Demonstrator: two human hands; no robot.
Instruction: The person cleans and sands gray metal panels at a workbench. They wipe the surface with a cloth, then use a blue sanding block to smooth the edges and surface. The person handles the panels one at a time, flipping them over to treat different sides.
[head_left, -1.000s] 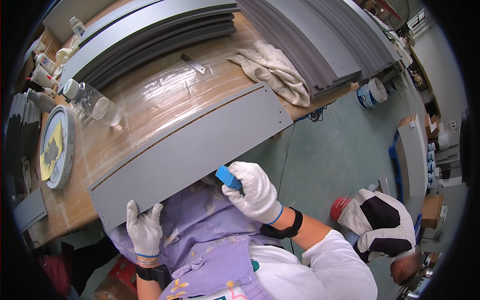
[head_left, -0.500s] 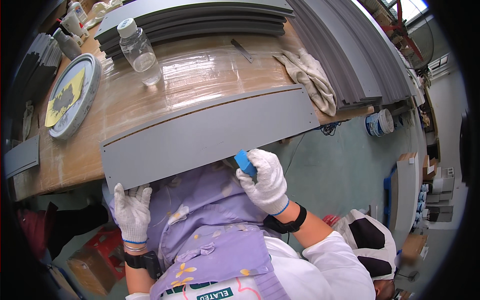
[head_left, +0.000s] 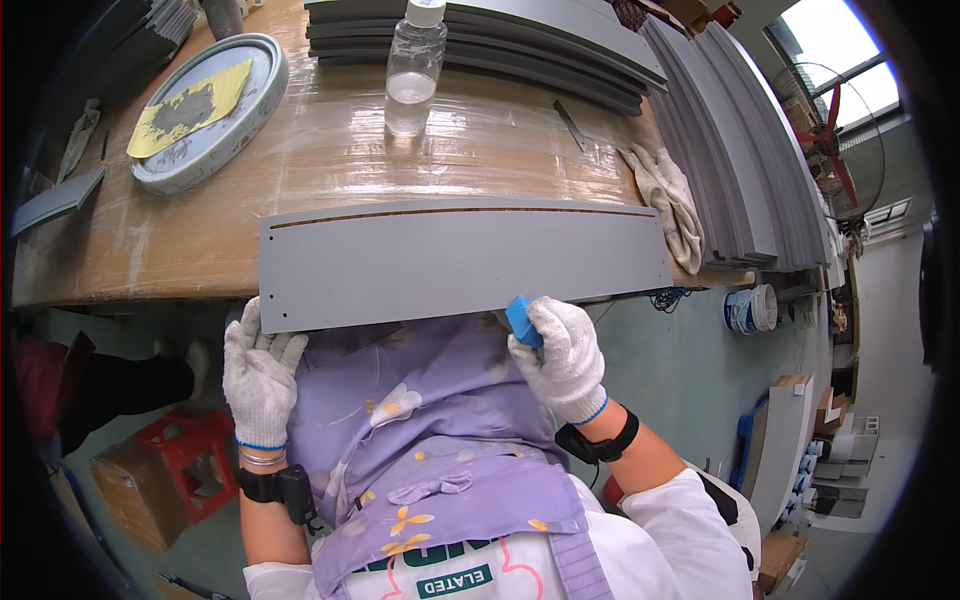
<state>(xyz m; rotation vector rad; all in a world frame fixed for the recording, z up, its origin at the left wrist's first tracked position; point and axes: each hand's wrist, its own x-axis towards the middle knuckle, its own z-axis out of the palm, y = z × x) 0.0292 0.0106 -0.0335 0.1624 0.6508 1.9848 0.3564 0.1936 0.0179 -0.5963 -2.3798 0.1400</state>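
Note:
A long grey panel (head_left: 465, 265) lies across the near edge of the table, its near side jutting over my lap. A narrow brown groove runs along its far side, and small holes mark its ends. My left hand (head_left: 262, 378), in a white knit glove, holds the panel's near left corner, thumb against the end and fingertips partly hidden at the edge. My right hand (head_left: 563, 358), gloved too, pinches a small blue block (head_left: 523, 322) between thumb and fingers. That block is close to the panel's near edge, right of its middle; whether they touch I cannot tell.
On the wrapped table (head_left: 330, 160) stand a clear bottle (head_left: 410, 100) and a round grey lid (head_left: 270, 85) bearing a smeared yellow sheet (head_left: 190, 112). Beyond are stacked grey panels (head_left: 480, 60), a thin blade (head_left: 570, 125) and a cloth (head_left: 672, 205). A red stool (head_left: 190, 460) stands at lower left.
The view has shifted, and the panel now looks more level. Both hands keep their places beside it, the blue block still in my right hand.

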